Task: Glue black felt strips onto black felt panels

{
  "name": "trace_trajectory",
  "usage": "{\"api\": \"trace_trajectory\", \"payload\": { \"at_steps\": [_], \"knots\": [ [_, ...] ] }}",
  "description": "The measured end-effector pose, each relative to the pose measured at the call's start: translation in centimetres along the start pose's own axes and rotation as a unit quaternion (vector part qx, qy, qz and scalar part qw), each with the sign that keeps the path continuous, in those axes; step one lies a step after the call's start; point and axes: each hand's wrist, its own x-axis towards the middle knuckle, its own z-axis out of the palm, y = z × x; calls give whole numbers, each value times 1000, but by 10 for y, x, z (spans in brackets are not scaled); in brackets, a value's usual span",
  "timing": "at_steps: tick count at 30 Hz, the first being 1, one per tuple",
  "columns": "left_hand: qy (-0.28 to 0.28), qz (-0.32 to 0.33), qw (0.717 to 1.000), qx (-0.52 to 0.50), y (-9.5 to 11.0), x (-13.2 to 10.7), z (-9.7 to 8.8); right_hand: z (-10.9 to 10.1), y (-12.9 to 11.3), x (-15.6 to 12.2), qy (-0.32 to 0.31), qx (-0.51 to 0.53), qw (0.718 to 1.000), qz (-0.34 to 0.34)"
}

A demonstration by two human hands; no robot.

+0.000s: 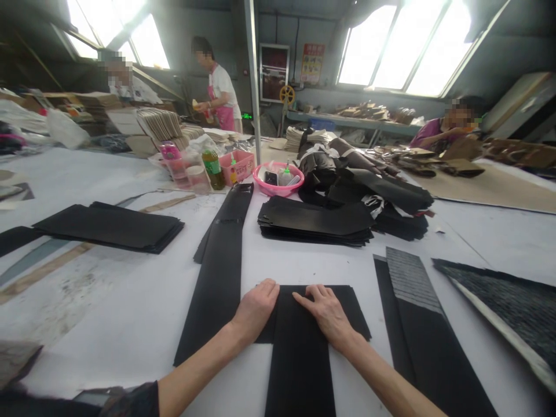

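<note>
In the head view, a long black strip (302,359) lies crosswise over a wider black panel (351,307), forming a T on the white table. My left hand (259,310) is closed, its fingers pressed together at the strip's upper left corner. Resting on the two pieces from the right, my right hand (326,313) has its thumb and forefinger apart, with the fingertips near the panel's far edge. What lies under both palms is hidden. Another long black strip (217,278) runs just left of my left hand.
Stacks of black panels lie at the back (315,223) and left (113,226). Black strips (430,330) lie on the right. A pink basket (278,188) with bottles stands beyond, near a metal post (253,87). Three other people are farther back.
</note>
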Motion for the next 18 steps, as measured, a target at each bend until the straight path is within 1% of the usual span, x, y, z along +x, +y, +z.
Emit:
{"api": "trace_trajectory", "payload": {
  "at_steps": [2,4,7,12,18],
  "knots": [
    [-4,9,1000,1,10,6,-3,-1,0,1,2,-3,1000,-3],
    [-13,40,999,-1,20,11,-4,-2,-1,2,6,-5,1000,-9],
    [-28,61,998,-4,27,15,-3,-3,-1,3,9,-3,1000,-20],
    [-43,60,997,-4,21,12,-3,-6,6,-3,23,3,1000,-20],
    [-71,64,995,29,10,5,-6,-6,20,-20,26,25,999,20]
  ]
}}
